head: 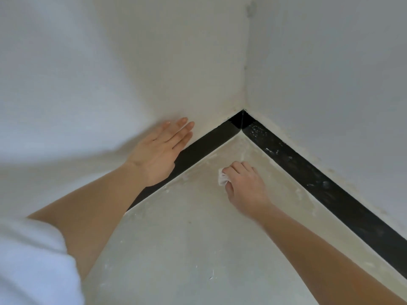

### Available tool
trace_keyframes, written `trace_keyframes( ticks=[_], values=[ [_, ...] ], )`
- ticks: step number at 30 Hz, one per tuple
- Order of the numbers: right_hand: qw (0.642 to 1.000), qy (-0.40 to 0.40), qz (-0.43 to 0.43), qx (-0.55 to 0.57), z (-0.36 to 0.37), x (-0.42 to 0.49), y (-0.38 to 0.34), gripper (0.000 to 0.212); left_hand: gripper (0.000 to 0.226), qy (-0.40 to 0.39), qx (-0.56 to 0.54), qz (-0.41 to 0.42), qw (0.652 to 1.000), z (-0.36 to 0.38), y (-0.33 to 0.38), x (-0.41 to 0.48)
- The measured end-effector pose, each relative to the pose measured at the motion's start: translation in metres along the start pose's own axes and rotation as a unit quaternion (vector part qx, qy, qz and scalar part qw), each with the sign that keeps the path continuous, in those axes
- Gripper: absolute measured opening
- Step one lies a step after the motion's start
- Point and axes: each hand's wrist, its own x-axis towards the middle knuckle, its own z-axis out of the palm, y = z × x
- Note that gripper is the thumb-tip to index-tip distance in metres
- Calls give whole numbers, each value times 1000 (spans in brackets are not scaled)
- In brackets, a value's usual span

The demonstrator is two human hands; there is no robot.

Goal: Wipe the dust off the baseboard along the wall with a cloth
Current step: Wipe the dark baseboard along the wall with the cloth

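Black baseboard strip [319, 183] awaits the crumpled white cloth [222, 179] pinched in the right grip [244, 186]; the spread left grip [160, 150] braces on the white wall [88, 73].

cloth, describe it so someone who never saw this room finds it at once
Start at the room corner where the two black baseboard strips meet, then drop to the pale floor in front of it. The right hand is there, gripping the cloth. It is the only crumpled white wad, poking out beside the thumb.
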Motion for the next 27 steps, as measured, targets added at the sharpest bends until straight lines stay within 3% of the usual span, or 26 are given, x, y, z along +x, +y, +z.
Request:
trace_keyframes(
  ticks=[6, 9, 11, 14, 19, 21, 25, 27],
  values=[
    [993, -7, -70, -97, -3, 30, 44, 23, 72, 73, -51, -1, 996, 16, 17, 53],
    [971, -33, -117, -206, -7, 52, 54, 19, 72, 118, -84, -31, 989, 23, 33, 72],
    [938, -50, -173, -295, -8, 66, 55, 12, 69, 141, -118, -50, 982, 26, 37, 83],
    [877, -96, -247, -400, -1, 97, 59, 49, 67, 173, -96, -63, 978, 36, 43, 92],
    [765, -223, -280, -535, 9, 142, 83, 16, 67, 201, -105, -86, 970, 45, 51, 94],
    [761, -238, -273, -538, 10, 140, 91, 8, 66, 200, -110, -87, 970, 44, 51, 93],
    [801, -257, -222, -494, 8, 124, 80, 10, 65, 196, -142, -88, 966, 41, 50, 92],
    [796, -290, -178, -501, -2, 110, 62, 4, 66, 194, -161, -89, 964, 38, 48, 91]
  ],
)
